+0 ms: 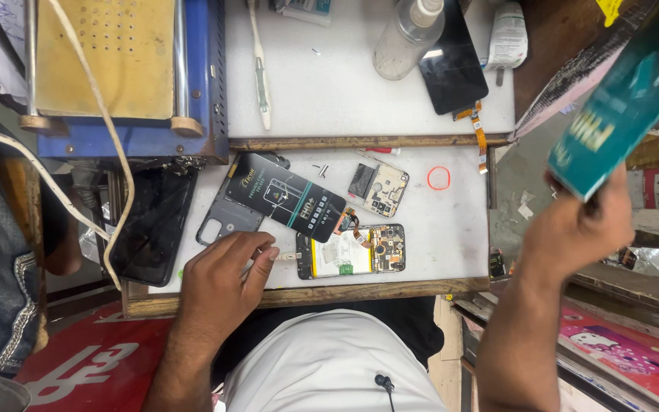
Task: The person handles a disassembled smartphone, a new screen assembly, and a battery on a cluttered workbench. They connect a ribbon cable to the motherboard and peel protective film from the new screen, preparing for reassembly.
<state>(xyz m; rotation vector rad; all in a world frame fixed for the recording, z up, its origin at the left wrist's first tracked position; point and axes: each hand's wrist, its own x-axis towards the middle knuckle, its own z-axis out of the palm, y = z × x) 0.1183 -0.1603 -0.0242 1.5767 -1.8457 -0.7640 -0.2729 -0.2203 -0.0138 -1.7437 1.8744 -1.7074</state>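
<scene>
Phone teardown on the bench, 2 hands busy

Left hand [226,278] rests half-curled, holding nothing, beside the opened phone [351,252] at the white board's [451,229] front edge; right hand [585,221] grips a teal box [627,95] off right. I'd keep it clear of those loose parts.

Glossy teal card box [625,107], matt white board [451,221] edged in rough wood, glossy black sleeve [287,197], clear plastic bottle [408,37].

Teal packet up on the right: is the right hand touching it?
Touching. The head view shows the right hand with its fingers closed on the lower end of the teal packet, raised beside the white worktop.
</scene>
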